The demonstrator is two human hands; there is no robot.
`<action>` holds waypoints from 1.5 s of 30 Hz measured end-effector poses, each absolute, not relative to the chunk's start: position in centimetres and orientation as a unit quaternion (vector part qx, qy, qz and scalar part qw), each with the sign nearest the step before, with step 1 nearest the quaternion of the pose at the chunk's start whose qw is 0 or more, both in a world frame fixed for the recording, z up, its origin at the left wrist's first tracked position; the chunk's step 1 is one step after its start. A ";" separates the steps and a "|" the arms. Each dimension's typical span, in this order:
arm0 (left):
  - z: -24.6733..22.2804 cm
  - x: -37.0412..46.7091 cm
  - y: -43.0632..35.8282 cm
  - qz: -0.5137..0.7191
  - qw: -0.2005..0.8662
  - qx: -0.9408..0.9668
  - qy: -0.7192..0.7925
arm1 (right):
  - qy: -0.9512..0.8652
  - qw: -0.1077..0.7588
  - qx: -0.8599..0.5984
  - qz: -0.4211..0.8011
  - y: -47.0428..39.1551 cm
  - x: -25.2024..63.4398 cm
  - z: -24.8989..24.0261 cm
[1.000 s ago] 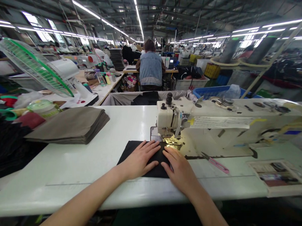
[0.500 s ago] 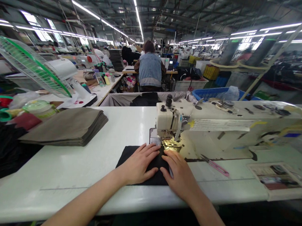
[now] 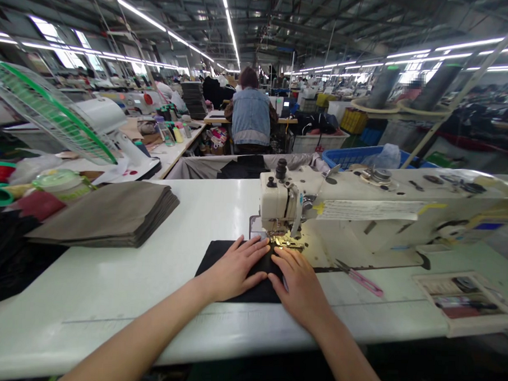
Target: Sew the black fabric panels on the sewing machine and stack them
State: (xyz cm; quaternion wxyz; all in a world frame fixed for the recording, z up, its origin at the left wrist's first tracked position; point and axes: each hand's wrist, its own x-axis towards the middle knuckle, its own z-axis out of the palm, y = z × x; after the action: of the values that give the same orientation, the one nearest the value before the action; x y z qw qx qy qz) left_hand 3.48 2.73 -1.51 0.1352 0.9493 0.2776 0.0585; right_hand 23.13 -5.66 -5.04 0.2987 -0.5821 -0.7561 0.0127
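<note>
A black fabric piece [image 3: 249, 293] lies flat on the pale table, its far edge by the needle area of a cream sewing machine [image 3: 341, 200]. On its left part rests my left hand [image 3: 237, 268], palm down with the fingers spread. My right hand [image 3: 298, 282] lies over the fabric's right edge, fingers extended and thumb apart, just in front of the lit needle plate [image 3: 288, 243]. The two hands nearly meet at the thumbs. Both cover part of the fabric, and the fingertips are close to the presser foot.
Pink-handled snips [image 3: 362, 278] lie right of my right hand, near a tool tray [image 3: 463, 303]. Grey-brown fabric pieces [image 3: 105, 212] are stacked at left, below a green-rimmed fan [image 3: 51, 108]. Beyond the table sits a person in a denim vest [image 3: 251, 117], facing away.
The black fabric has moved a little forward, toward the machine. Both hands stay on it, and their fingertips have shifted slightly forward. The whole view has shifted slightly.
</note>
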 end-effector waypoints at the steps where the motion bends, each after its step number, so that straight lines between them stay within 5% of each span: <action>1: -1.4 3.5 2.9 0.058 0.136 0.949 0.277 | -0.756 0.300 -0.582 0.013 -5.5 23.1 -5.0; 24: -1.3 3.5 3.9 0.048 0.124 0.955 0.266 | -0.753 0.295 -0.588 0.005 -5.7 22.9 -4.8; 35: -0.8 2.0 -3.6 0.058 0.132 0.971 0.190 | -0.796 0.291 -0.531 0.011 -11.9 24.3 -5.3; 45: -1.1 2.4 1.3 0.086 0.133 0.963 0.219 | -0.784 0.296 -0.546 0.013 -6.6 24.4 -4.8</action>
State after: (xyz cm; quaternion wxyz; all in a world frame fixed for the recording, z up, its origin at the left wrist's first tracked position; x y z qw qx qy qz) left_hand 2.44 1.28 -1.09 0.1327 0.9627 0.2194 0.0865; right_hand 24.38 -6.65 -4.77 0.2956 -0.5456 -0.7841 0.0131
